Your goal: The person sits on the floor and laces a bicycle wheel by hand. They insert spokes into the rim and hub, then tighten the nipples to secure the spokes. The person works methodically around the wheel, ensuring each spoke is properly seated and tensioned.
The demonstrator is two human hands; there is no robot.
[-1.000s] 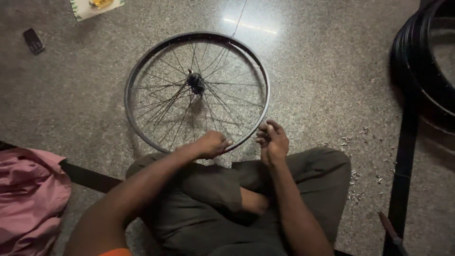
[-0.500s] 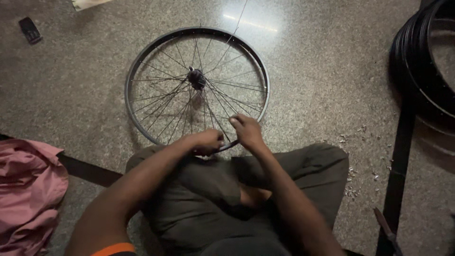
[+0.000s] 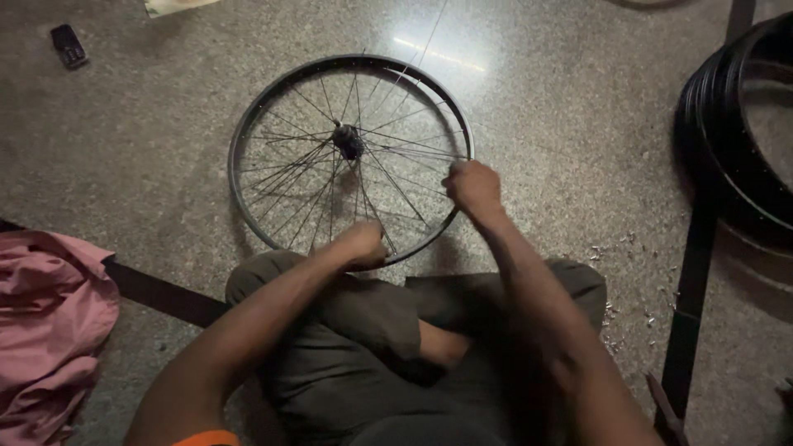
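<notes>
Now the bicycle wheel (image 3: 350, 157) is lying flat on the floor (image 3: 562, 107) just ahead of the person's crossed legs. At its near rim the left hand (image 3: 361, 244) is resting clenched. At its right rim the right hand (image 3: 472, 187) is closing its fingers round the spoke ends; both are touching it.
</notes>
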